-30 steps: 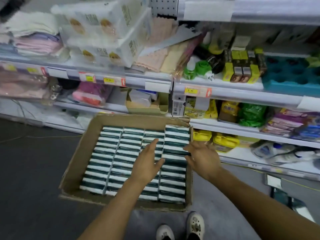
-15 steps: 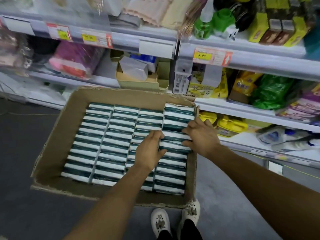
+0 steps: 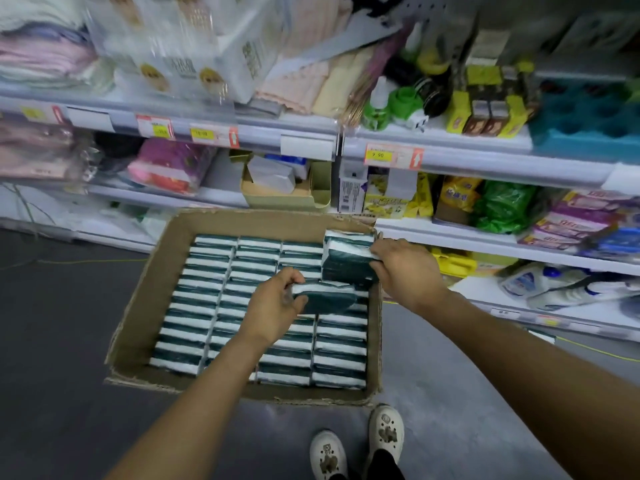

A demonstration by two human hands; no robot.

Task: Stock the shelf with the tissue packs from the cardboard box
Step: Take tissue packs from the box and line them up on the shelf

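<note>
Left grip (image 3: pixel 277 306) is curled round one dark green tissue pack (image 3: pixel 325 298), fingers over its top edge and thumb beneath, the pack jutting out toward three o'clock from the palm and raised just above the rows below it. Right grip (image 3: pixel 407 271) is closed on a thicker handful of tissue packs (image 3: pixel 348 259), fingers wrapped over their right end, so that the bundle sticks out toward nine o'clock from the hand and sits tilted at the far right corner of the box. The two held lots are near each other, the bundle at about one o'clock from the single pack.

Beneath both hands, the cardboard box (image 3: pixel 145 306) stands on the dark floor (image 3: pixel 62 341), packed with packs standing on edge in four columns (image 3: pixel 204 306), with a gap in the rightmost column under the hands. At six o'clock from the box are two white shoes (image 3: pixel 356 445). At twelve o'clock rises the shelf (image 3: pixel 467 237), tiered, with price tags (image 3: pixel 393 155) on its edges and mixed goods behind; the upper rows are blurred.
</note>
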